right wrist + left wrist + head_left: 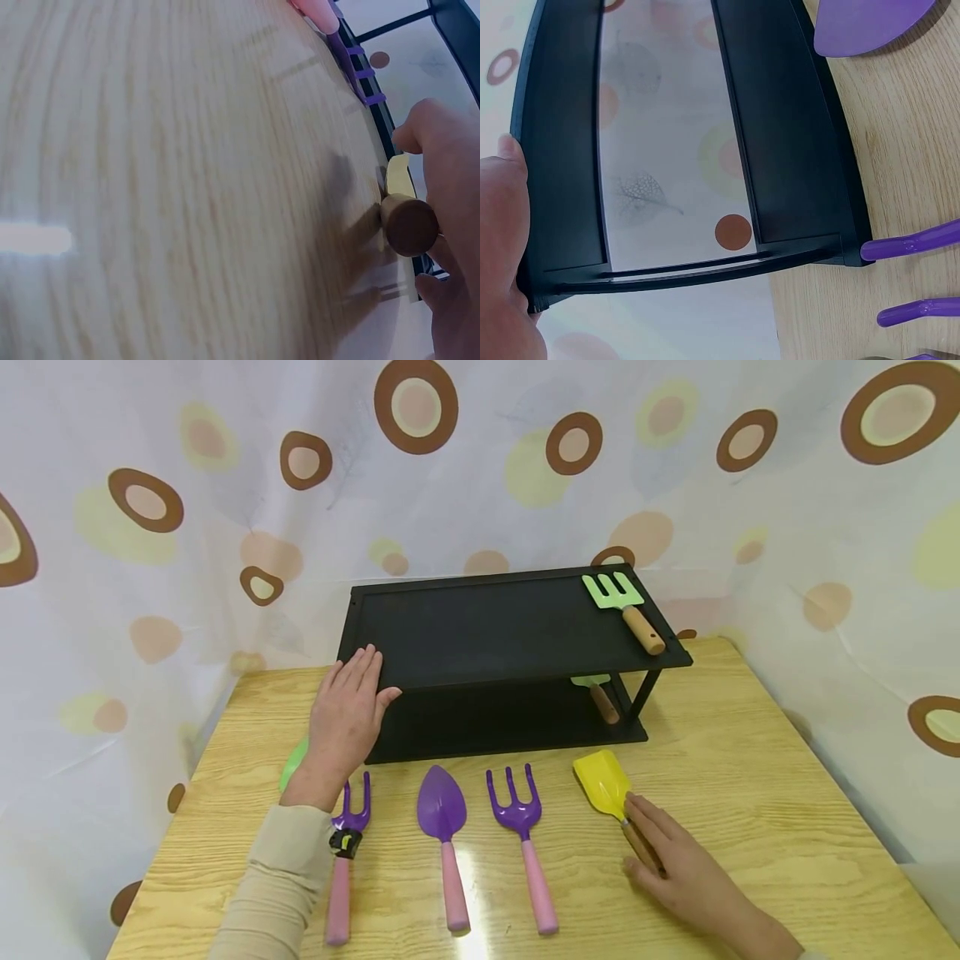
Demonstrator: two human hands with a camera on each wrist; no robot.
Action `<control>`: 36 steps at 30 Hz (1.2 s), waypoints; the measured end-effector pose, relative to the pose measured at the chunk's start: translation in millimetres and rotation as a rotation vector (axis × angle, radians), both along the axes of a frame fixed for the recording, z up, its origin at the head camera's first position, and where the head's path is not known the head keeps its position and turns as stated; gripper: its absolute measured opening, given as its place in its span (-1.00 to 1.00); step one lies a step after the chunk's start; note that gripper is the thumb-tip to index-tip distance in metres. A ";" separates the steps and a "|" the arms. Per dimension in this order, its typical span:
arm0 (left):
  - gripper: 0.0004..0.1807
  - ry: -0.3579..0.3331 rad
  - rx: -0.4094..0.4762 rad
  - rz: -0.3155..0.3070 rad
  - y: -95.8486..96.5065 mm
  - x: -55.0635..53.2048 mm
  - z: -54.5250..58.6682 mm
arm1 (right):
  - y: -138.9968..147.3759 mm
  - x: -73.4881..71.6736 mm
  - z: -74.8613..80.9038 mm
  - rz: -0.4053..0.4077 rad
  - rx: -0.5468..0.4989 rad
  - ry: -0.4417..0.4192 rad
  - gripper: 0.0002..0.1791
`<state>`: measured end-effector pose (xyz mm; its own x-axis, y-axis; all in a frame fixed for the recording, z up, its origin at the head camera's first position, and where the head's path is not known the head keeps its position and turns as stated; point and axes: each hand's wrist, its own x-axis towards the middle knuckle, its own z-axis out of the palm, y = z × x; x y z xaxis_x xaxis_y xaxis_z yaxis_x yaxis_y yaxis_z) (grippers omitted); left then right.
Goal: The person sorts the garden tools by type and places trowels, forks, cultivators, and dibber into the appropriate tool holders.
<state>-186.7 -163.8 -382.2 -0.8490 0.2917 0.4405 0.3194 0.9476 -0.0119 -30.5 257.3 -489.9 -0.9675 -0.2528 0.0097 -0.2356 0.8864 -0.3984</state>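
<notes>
My left hand rests on the front left corner of a black two-tier rack, its fingers straight along the top board. In the left wrist view part of that hand lies against the rack's edge. Over the wooden handle of a yellow hand shovel is my right hand. Its fingers are loosely extended on one side of the handle, and the thumb is on the other. The right wrist view shows the handle's round end between thumb and fingers, with a gap beside the thumb.
A green fork lies on the rack's top right; another green tool is on the lower tier. In front lie a purple trowel and two purple forks with pink handles, one beside it. A green piece shows behind my left wrist.
</notes>
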 end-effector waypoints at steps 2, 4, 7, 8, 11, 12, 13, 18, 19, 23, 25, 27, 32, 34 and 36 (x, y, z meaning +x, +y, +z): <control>-0.31 0.013 0.008 -0.006 -0.4 -0.3 -0.2 | -0.8 1.6 -1.4 0.002 0.022 -0.017 -0.23; -0.32 0.023 0.013 -0.013 -0.6 -0.7 -0.5 | -1.4 2.9 -2.8 0.011 0.038 -0.020 -0.24; -0.32 0.030 0.016 -0.018 -0.7 -1.0 -0.6 | -2.6 4.6 -4.6 0.025 0.062 -0.019 -0.28; -0.32 0.029 0.017 -0.018 -0.6 -0.7 -0.5 | -3.2 4.9 -5.3 0.030 0.068 -0.017 -0.29; -0.32 0.017 0.014 -0.010 -0.7 -0.1 0.0 | -4.9 5.6 -7.0 0.032 0.077 -0.016 -0.32; -0.32 0.013 0.012 -0.009 -0.6 0.1 0.1 | -5.4 5.7 -7.4 0.031 0.079 -0.013 -0.33; -0.31 0.008 0.010 -0.006 -0.7 0.0 0.0 | -6.0 5.9 -7.8 0.030 0.084 -0.011 -0.33; -0.31 0.009 0.006 -0.006 -0.7 -0.5 -0.4 | -7.6 6.4 -8.7 0.034 0.079 0.050 -0.38; -0.31 0.011 0.007 -0.006 -0.7 -0.5 -0.5 | -8.0 6.6 -8.9 0.034 0.083 0.062 -0.39; -0.31 0.014 0.010 -0.008 -0.8 -0.2 -0.4 | -8.0 7.3 -11.0 0.039 0.096 0.085 -0.41; -0.31 0.009 0.011 -0.007 -0.6 0.0 -0.3 | -7.6 7.8 -11.8 0.043 0.097 0.082 -0.42; -0.30 0.001 0.009 -0.004 -0.6 0.1 -0.4 | -6.9 7.7 -13.1 0.054 0.091 0.088 -0.42; -0.29 -0.010 0.007 0.002 -0.4 0.8 -0.4 | -5.5 6.9 -15.8 0.082 0.092 0.142 -0.41; -0.29 -0.010 0.009 0.002 -0.4 1.1 -0.2 | -5.5 6.7 -16.0 0.084 0.090 0.157 -0.40; -0.29 -0.012 0.012 0.000 -0.6 1.0 -0.3 | -5.7 6.3 -16.0 0.081 0.083 0.160 -0.40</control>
<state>-185.8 -164.4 -382.4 -0.8542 0.2866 0.4338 0.3194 0.9476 0.0029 -24.2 251.7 -505.9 -0.9317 -0.3361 0.1375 -0.3619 0.8904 -0.2762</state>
